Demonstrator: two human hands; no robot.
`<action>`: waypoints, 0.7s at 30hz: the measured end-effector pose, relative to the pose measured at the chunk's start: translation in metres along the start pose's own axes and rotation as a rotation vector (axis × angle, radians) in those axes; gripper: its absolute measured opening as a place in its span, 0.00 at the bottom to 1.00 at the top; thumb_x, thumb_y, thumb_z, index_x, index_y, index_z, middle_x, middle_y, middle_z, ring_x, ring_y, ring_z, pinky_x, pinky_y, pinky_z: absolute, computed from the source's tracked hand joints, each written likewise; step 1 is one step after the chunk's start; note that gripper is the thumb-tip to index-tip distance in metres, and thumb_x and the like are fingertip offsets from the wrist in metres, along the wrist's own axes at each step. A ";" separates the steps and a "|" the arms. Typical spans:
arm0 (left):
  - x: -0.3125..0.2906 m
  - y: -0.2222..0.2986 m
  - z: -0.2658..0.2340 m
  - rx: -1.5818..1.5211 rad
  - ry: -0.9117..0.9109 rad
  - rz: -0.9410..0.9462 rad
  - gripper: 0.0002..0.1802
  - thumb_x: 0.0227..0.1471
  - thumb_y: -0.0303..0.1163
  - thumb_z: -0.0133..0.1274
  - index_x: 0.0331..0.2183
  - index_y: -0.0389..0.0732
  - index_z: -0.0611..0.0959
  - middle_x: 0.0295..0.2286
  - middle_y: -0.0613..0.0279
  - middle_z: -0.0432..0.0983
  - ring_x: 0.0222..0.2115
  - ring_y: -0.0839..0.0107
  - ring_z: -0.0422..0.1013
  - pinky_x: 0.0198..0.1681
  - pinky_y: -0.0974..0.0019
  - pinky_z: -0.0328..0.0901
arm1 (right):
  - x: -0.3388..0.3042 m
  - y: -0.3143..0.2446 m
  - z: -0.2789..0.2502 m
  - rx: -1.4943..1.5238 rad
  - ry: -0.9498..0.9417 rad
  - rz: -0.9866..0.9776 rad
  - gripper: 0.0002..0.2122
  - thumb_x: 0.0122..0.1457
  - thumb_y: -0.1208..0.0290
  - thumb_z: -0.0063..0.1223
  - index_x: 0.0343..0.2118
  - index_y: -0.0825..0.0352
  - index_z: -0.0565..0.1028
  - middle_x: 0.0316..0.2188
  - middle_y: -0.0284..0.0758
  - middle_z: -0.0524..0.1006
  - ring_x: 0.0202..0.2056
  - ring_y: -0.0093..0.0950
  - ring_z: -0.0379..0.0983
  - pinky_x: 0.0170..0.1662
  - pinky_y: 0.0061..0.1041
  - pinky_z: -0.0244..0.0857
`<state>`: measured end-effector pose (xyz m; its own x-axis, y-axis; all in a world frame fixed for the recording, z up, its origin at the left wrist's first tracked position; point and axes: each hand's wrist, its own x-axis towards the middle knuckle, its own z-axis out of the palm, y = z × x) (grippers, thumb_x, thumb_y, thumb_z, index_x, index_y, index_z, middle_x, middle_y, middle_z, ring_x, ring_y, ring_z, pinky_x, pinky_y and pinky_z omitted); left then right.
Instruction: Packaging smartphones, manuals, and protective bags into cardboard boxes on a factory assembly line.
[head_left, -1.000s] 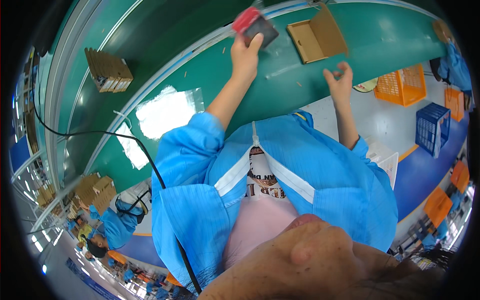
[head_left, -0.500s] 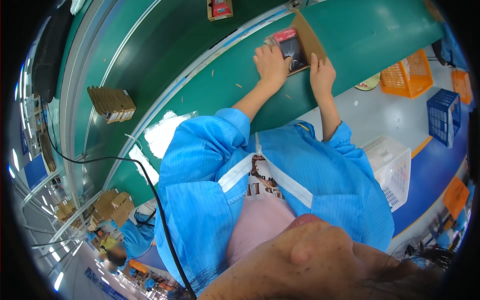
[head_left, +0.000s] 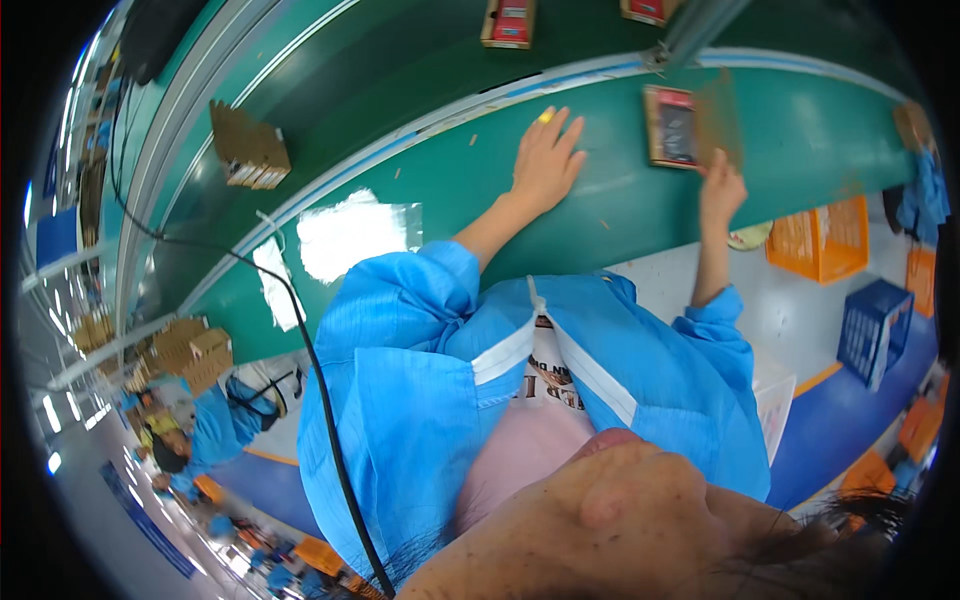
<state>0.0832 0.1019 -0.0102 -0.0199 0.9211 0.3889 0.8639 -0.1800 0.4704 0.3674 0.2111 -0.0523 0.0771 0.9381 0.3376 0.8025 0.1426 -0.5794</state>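
Observation:
A small open cardboard box (head_left: pixel 655 130) sits on the green work surface at the right. Inside it lie a flat black item (head_left: pixel 680 133) and a red piece (head_left: pixel 674 98). Its brown lid flap (head_left: pixel 716 115) stands up on the right side, slightly blurred. My right hand (head_left: pixel 722 192) is closed on the near corner of that flap, fingers pinched. Away to the left, my left hand (head_left: pixel 542 168) hovers over or rests on the green surface, fingers spread, apart from the box. Something yellow (head_left: pixel 547 115) is on one of its fingertips.
White sheets in clear plastic (head_left: pixel 350 238) lie left of me. Beyond a rail, folded cardboard boxes (head_left: pixel 250 150) and an open box with red contents (head_left: pixel 509 22) sit on a dark green surface. Orange (head_left: pixel 820 240) and blue crates (head_left: pixel 873 330) stand at the right. A black cable (head_left: pixel 325 400) hangs at my left.
The box has moved right along the surface with my right hand at its flap. My left hand has come off the box and opened. The whole view has also shifted.

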 end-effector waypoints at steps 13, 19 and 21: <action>-0.194 -0.073 -0.111 0.400 0.109 -0.498 0.22 0.46 0.29 0.51 0.45 0.30 0.72 0.46 0.45 0.66 0.45 0.47 0.62 0.50 0.51 0.57 | -0.002 -0.207 0.137 0.409 -0.554 -0.175 0.24 0.55 0.52 0.51 0.41 0.72 0.73 0.37 0.48 0.75 0.40 0.40 0.72 0.42 0.32 0.66; -0.207 -0.084 -0.098 0.347 -0.001 -0.492 0.28 0.47 0.35 0.51 0.49 0.30 0.69 0.52 0.44 0.60 0.48 0.45 0.60 0.54 0.51 0.56 | 0.072 -0.249 0.262 -0.108 -0.376 -0.235 0.17 0.60 0.61 0.39 0.46 0.64 0.72 0.45 0.46 0.72 0.44 0.46 0.68 0.46 0.41 0.63; -0.213 -0.085 -0.100 0.343 0.013 -0.531 0.29 0.47 0.35 0.51 0.49 0.30 0.69 0.52 0.45 0.60 0.49 0.45 0.59 0.54 0.51 0.55 | 0.067 -0.277 0.229 0.046 -0.435 -0.180 0.14 0.58 0.66 0.41 0.46 0.63 0.72 0.44 0.43 0.74 0.43 0.46 0.69 0.43 0.41 0.65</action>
<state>-0.0362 -0.1137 -0.0535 -0.4943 0.8497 0.1833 0.8468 0.4231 0.3223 0.0148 0.3070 -0.0388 -0.3242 0.9408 0.0991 0.7526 0.3200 -0.5754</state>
